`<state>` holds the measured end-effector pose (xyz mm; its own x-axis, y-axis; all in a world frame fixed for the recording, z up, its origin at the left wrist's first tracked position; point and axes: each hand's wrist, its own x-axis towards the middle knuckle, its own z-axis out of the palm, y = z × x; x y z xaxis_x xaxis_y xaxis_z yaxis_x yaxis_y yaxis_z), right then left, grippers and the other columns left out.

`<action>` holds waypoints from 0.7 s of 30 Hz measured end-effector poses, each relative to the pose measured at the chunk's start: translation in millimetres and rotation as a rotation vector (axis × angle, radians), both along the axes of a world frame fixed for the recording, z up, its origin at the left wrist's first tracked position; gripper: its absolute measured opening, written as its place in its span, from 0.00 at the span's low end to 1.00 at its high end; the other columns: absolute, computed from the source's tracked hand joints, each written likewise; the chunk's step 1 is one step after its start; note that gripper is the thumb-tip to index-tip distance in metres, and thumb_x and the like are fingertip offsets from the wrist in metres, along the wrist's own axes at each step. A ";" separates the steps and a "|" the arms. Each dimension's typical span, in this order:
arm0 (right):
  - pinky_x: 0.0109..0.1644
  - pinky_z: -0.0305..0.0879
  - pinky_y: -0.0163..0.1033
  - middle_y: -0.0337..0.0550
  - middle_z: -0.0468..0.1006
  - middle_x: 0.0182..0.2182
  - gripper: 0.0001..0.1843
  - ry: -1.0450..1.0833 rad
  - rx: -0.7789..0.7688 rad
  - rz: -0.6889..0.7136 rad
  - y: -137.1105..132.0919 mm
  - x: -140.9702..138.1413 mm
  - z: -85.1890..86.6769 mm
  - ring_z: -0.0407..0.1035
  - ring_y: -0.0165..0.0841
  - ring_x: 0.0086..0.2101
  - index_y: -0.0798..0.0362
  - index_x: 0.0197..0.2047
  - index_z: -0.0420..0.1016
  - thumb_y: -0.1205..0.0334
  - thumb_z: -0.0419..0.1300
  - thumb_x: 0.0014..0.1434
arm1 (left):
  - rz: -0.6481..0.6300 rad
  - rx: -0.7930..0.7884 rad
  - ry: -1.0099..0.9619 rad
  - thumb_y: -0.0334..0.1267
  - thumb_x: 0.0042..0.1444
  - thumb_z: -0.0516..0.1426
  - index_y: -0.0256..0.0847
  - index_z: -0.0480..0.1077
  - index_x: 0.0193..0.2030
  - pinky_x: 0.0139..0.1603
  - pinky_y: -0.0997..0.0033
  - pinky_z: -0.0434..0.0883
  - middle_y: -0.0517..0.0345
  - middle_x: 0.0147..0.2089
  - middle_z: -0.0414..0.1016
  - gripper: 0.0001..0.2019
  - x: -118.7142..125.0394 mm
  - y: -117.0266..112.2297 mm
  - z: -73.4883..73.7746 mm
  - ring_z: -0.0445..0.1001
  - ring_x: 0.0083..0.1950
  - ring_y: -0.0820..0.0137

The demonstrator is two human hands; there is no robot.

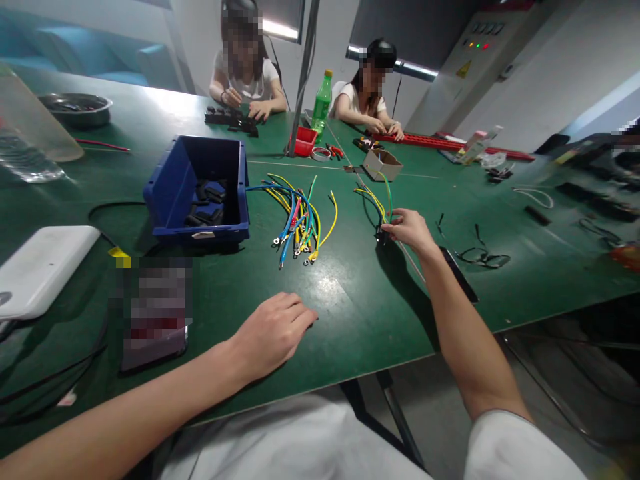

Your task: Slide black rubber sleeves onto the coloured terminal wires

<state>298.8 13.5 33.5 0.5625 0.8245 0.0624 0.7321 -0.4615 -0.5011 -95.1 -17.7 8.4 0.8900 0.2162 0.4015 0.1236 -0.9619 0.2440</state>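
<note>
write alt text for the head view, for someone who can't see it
A person's right hand touches a small bunch of wires on a green table, the left hand resting near its edge. A larger wire pile lies beside a blue bin of black parts; two people work opposite.

Remotely I count 2 colourful wire bunches [299, 229], 1 blue bin [215, 157], 1 green bottle [323, 103], 1 metal bowl [85, 120], 1 red tray [300, 148].
</note>
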 end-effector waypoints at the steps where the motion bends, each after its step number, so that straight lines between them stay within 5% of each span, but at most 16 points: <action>1: 0.28 0.69 0.34 0.44 0.81 0.29 0.26 -0.001 0.009 -0.010 -0.3 -1.3 0.8 0.74 0.32 0.22 0.58 0.52 0.74 0.62 0.67 0.49 | -0.005 -0.009 0.016 0.26 0.62 0.52 0.35 0.71 0.43 0.40 0.65 0.67 0.55 0.35 0.76 0.08 0.2 0.4 -0.4 0.71 0.40 0.65; 21: 0.41 0.66 0.41 0.46 0.82 0.29 0.20 -0.334 -0.070 0.009 2.1 -2.1 -0.9 0.76 0.41 0.34 0.55 0.47 0.80 0.57 0.64 0.51 | 0.002 -0.099 0.085 0.32 0.66 0.48 0.37 0.70 0.44 0.39 0.67 0.65 0.54 0.36 0.75 0.10 3.6 1.4 4.2 0.70 0.38 0.67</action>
<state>296.7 15.6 32.6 0.5132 0.8381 0.1851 0.8547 -0.4792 -0.1997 -91.5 -16.3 12.6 0.9195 0.2527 0.3011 0.1499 -0.9335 0.3259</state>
